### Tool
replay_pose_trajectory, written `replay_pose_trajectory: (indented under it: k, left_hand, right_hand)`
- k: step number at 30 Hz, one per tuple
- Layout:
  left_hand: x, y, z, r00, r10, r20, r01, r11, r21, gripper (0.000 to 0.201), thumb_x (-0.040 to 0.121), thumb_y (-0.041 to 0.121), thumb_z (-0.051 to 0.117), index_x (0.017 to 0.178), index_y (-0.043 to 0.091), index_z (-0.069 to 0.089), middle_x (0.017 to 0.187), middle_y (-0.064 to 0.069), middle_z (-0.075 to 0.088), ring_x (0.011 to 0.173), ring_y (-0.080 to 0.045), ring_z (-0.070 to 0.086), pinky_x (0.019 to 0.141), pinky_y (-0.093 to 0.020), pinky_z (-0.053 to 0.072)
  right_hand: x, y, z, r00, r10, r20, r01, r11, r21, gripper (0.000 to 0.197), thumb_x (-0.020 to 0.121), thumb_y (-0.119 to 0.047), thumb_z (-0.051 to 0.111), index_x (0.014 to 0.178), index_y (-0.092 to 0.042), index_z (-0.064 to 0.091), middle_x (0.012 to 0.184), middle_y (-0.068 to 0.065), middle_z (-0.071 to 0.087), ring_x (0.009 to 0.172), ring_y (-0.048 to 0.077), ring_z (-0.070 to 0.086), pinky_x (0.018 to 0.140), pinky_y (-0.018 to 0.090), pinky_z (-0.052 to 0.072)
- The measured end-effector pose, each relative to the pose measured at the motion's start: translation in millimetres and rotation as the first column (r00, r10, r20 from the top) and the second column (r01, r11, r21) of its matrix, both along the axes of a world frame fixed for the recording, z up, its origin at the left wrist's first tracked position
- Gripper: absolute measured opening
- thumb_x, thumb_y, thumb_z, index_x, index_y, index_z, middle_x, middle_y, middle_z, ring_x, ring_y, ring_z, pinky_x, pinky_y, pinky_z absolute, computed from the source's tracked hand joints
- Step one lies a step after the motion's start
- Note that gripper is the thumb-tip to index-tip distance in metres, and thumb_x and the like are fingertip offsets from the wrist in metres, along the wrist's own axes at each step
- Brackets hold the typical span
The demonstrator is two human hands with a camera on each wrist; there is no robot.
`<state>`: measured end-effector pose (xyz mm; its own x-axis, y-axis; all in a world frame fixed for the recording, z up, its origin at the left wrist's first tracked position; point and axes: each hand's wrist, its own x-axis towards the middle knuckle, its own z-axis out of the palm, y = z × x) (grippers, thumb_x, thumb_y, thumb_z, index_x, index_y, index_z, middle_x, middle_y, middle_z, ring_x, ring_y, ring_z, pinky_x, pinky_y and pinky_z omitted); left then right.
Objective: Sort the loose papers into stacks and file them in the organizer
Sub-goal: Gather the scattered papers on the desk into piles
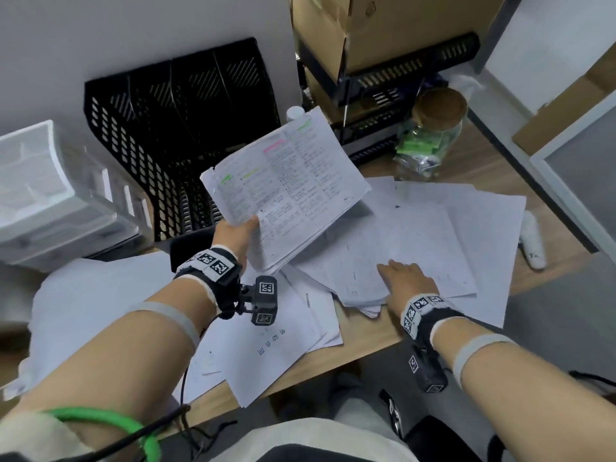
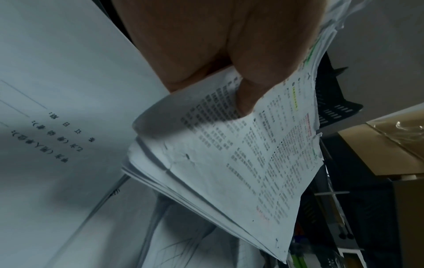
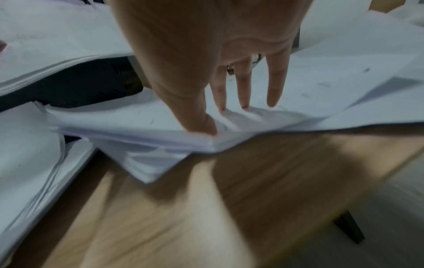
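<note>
My left hand (image 1: 238,233) grips a thick stack of printed sheets with highlighter marks (image 1: 286,185), held up above the desk; in the left wrist view the thumb (image 2: 250,98) pinches the top page of that stack (image 2: 241,172). My right hand (image 1: 405,276) lies flat with straight fingers on a pile of loose white papers (image 1: 426,241); the fingertips (image 3: 244,103) press the top sheet of that pile (image 3: 160,127) near its edge. The black mesh organizer (image 1: 160,128) stands behind the left hand, against the wall.
More loose sheets (image 1: 266,338) overhang the front edge of the wooden desk (image 1: 363,341). White plastic drawers (image 1: 50,191) stand at the left. Cardboard boxes (image 1: 366,31), black trays (image 1: 393,95) and a cork-lidded jar (image 1: 433,135) sit at the back right. A white remote-like object (image 1: 533,241) lies at the right.
</note>
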<state>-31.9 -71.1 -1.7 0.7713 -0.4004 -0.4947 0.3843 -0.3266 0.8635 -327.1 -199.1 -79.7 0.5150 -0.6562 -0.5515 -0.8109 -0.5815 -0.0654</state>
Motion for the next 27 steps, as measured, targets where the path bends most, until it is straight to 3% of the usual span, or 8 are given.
replay_pose_trajectory:
  k: [3, 5, 7, 13, 16, 20, 24, 27]
  left_hand:
    - [4.9, 3.0, 2.2, 0.999, 0.048, -0.022, -0.048, 0.999, -0.016, 0.043, 0.091, 0.011, 0.069, 0.132, 0.008, 0.055, 0.128, -0.013, 0.064, 0.117, -0.033, 0.062, 0.107, -0.049, 0.047]
    - [6.2, 4.3, 3.9, 0.997, 0.06, -0.037, -0.061, 0.998, -0.018, 0.05, 0.09, 0.014, 0.07, 0.136, 0.007, 0.052, 0.132, -0.013, 0.063, 0.12, -0.034, 0.061, 0.108, -0.051, 0.046]
    - [7.6, 4.6, 2.6, 0.997, 0.059, -0.052, -0.06, 0.998, -0.02, 0.051, 0.089, 0.014, 0.071, 0.136, 0.006, 0.053, 0.131, -0.014, 0.064, 0.119, -0.036, 0.062, 0.107, -0.054, 0.047]
    - [-12.1, -3.7, 2.1, 0.989, -0.103, -0.105, 0.105, 0.994, 0.018, 0.043, 0.09, 0.01, 0.07, 0.131, 0.008, 0.057, 0.13, -0.015, 0.065, 0.12, -0.037, 0.062, 0.106, -0.054, 0.047]
    - [-36.3, -15.0, -1.6, 0.965, -0.238, -0.112, 0.248, 0.965, 0.089, 0.038, 0.093, 0.004, 0.065, 0.13, 0.004, 0.057, 0.124, -0.013, 0.066, 0.111, -0.034, 0.063, 0.101, -0.046, 0.049]
    - [-63.3, -25.8, -22.3, 0.913, -0.387, -0.129, 0.407, 0.886, 0.221, 0.04, 0.085, 0.009, 0.073, 0.123, 0.001, 0.063, 0.116, -0.013, 0.07, 0.105, -0.034, 0.067, 0.098, -0.046, 0.053]
    - [-62.8, -40.3, -72.2, 0.837, -0.539, -0.095, 0.53, 0.755, 0.387, 0.045, 0.069, 0.019, 0.071, 0.111, 0.005, 0.07, 0.114, -0.018, 0.073, 0.104, -0.038, 0.069, 0.096, -0.054, 0.055]
    - [-75.4, -49.1, -52.0, 0.796, -0.6, -0.075, 0.56, 0.684, 0.468, 0.033, 0.081, 0.006, 0.063, 0.114, 0.002, 0.068, 0.116, -0.021, 0.07, 0.109, -0.038, 0.066, 0.1, -0.051, 0.053]
  right_hand:
    - [-3.0, -17.2, 13.8, 0.999, 0.02, 0.038, -0.019, 0.999, -0.028, 0.029, 0.086, -0.014, 0.041, 0.108, -0.027, 0.055, 0.113, 0.005, 0.063, 0.096, 0.027, 0.058, 0.077, 0.033, 0.051]
    - [-10.1, -23.0, 17.2, 0.999, -0.045, 0.028, 0.045, 0.999, -0.004, 0.023, 0.086, -0.023, 0.046, 0.107, -0.029, 0.056, 0.12, 0.003, 0.055, 0.109, 0.028, 0.051, 0.084, 0.036, 0.047]
    - [-23.3, -24.3, 12.9, 0.964, -0.262, 0.051, 0.262, 0.965, 0.009, 0.037, 0.087, -0.029, 0.051, 0.124, -0.032, 0.054, 0.137, 0.003, 0.044, 0.127, 0.027, 0.041, 0.098, 0.041, 0.042]
    - [-77.5, -31.4, 0.5, 0.529, -0.83, 0.174, 0.848, 0.526, -0.066, 0.072, 0.077, -0.023, 0.064, 0.139, -0.013, 0.03, 0.149, 0.019, 0.024, 0.136, 0.038, 0.029, 0.106, 0.052, 0.037]
    - [-112.1, -42.4, -11.1, 0.338, -0.932, 0.131, 0.931, 0.351, 0.1, 0.079, 0.071, -0.029, 0.065, 0.14, -0.002, 0.036, 0.143, 0.024, 0.04, 0.127, 0.042, 0.045, 0.101, 0.047, 0.044]
    - [-141.4, -45.5, -20.2, 0.191, -0.97, 0.153, 0.872, 0.239, 0.428, 0.055, 0.084, -0.017, 0.069, 0.131, 0.004, 0.049, 0.128, 0.025, 0.056, 0.11, 0.036, 0.059, 0.096, 0.046, 0.051]
    - [-139.2, -44.9, 3.3, 0.122, -0.947, 0.297, 0.835, 0.259, 0.485, 0.039, 0.078, -0.016, 0.07, 0.115, -0.002, 0.064, 0.09, 0.013, 0.067, 0.073, 0.026, 0.062, 0.07, 0.034, 0.054]
    - [-130.2, -43.1, 41.3, 0.12, -0.85, 0.512, 0.783, 0.398, 0.477, 0.036, 0.084, -0.011, 0.061, 0.12, -0.01, 0.061, 0.099, 0.008, 0.068, 0.081, 0.023, 0.061, 0.074, 0.028, 0.046]
